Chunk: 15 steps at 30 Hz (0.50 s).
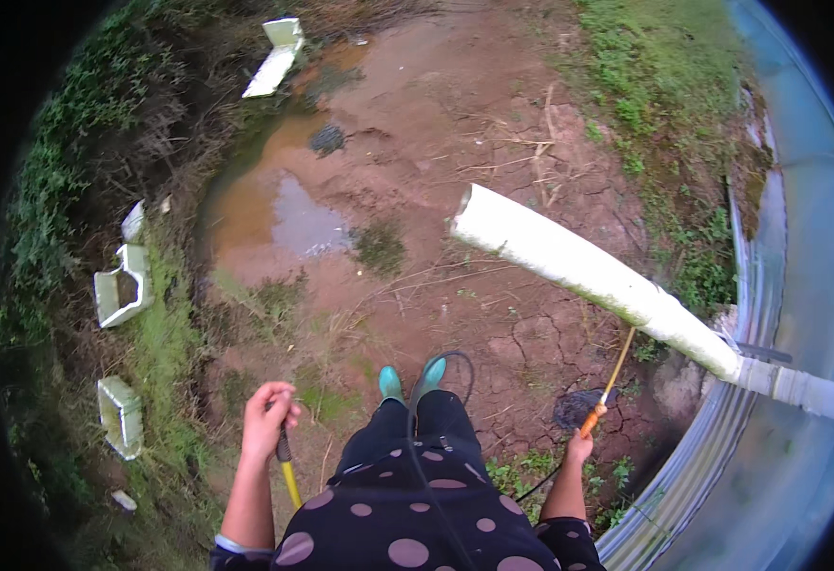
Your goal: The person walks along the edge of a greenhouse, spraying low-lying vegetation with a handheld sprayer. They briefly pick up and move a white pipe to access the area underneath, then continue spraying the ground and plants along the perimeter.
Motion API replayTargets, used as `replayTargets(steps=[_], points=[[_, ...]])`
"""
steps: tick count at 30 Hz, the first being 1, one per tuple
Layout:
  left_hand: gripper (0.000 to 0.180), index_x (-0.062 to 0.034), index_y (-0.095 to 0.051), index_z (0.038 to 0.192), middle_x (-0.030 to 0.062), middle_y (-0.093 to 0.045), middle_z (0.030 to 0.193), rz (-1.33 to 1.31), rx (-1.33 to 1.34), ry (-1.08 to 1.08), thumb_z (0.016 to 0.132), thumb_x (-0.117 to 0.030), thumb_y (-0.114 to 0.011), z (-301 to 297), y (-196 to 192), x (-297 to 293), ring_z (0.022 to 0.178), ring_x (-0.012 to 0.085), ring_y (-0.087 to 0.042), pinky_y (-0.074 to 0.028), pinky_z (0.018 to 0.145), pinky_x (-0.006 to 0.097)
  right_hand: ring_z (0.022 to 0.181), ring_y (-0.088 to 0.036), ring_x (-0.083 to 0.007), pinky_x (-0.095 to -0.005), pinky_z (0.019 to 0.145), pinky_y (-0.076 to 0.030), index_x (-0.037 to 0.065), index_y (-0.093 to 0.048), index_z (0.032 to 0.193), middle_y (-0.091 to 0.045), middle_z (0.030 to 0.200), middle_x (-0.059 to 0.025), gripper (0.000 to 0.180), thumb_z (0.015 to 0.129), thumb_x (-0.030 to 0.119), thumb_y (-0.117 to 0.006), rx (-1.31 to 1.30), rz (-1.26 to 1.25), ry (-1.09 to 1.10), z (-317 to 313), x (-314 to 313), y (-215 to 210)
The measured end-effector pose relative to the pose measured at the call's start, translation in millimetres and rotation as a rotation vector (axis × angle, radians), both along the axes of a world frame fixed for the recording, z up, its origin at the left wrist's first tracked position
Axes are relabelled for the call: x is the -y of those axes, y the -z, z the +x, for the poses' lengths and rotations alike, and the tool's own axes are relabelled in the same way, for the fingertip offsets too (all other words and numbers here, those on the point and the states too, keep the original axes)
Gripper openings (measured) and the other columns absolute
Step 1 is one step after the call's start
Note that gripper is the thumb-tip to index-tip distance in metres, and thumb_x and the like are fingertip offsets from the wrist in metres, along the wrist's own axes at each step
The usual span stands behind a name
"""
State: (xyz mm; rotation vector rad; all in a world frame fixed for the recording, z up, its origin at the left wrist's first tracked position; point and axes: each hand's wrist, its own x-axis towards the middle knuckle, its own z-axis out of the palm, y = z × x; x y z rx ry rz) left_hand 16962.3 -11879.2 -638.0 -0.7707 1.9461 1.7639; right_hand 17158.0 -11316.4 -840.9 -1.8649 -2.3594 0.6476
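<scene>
left hand (269, 420) curled closed on the dark upper end of a yellow bar (290, 483); its own fingers hide the exact contact, and the bar's lower end is lost behind the polka-dot top (408, 551); right hand (579, 447) clamped on the orange grip of a slim wand (618, 369), out to the person's right and slanting up and away; wand's far tip meets the edge of a wide white tube (569, 259), over or under it cannot be told; dark patch (571, 410) just beside the grip, too murky to name; black hose (420, 465) loops by the teal boots (391, 383) and runs down the front, cut off at the lower edge; broken white foam box (124, 286) at left among weeds; plastic sheeting (816, 238) at far right, cropped by the dark rim.
</scene>
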Motion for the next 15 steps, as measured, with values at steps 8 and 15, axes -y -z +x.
replayTargets(steps=[8, 15], points=[[0.011, -0.0042, -0.053, 0.091, 0.0022, -0.056, 0.065, 0.074, 0.03, 0.043, 0.083, -0.01, -0.048, -47, 19, -12, 0.051, 0.0051, -0.049, -0.04, 0.048, 0.017, 0.077, -0.058, -0.0303, -0.0375, 0.071, -0.044, 0.0, -0.055, 0.098, -0.06, 0.084, -0.0167, 0.033, 0.073, 0.02, -0.06, 0.182, -0.12, -0.034, 18, 44, 5], [0.012, -0.0038, -0.052, 0.091, 0.0021, -0.055, 0.066, 0.111, 0.025, 0.091, 0.083, -0.012, -0.049, -83, 71, -12, 0.053, 0.0056, -0.049, -0.04, 0.051, 0.017, 0.064, -0.049, -0.0147, -0.0272, 0.061, -0.041, -0.004, -0.051, 0.1, -0.055, 0.077, -0.0066, 0.03, 0.075, 0.011, -0.058, -0.216, -0.186, 0.017, -29, 30, 71]])
